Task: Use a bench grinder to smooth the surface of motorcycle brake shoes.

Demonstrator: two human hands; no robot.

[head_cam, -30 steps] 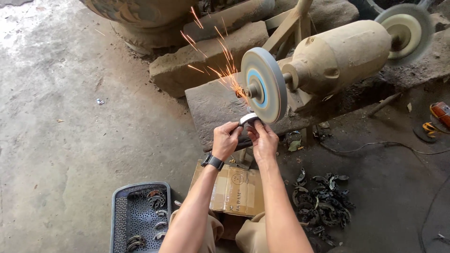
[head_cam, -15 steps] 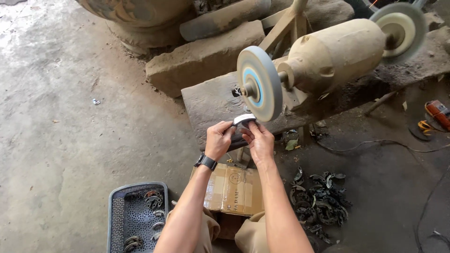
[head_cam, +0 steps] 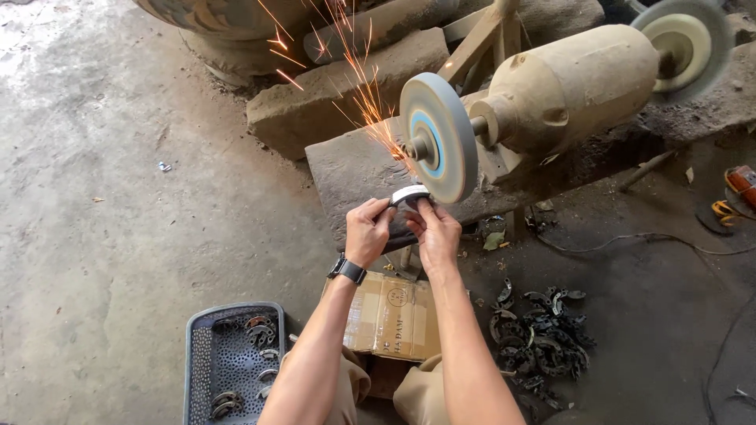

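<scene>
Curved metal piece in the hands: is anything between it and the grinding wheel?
Nothing visible. Both the left hand and right hand hold the curved metal piece directly against the lower edge of the grinding wheel, with sparks flying up and left.

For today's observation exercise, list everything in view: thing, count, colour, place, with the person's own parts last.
Grinder: one, dusty tan, on a stone slab, top right.
Wheels: two, grey, near wheel at centre, far wheel top right.
Sparks: orange, flying up-left from the near wheel.
Curved part: one, pale rim, held at the near wheel.
Stone blocks: grey, behind the grinder.
Box: one, brown cardboard, under the arms.
Basket: one, grey, bottom left, a few parts inside.
Parts pile: many, dark, floor right.
Watch: one, black, left wrist.
Left hand: grips the curved part.
Right hand: grips the curved part.
</scene>
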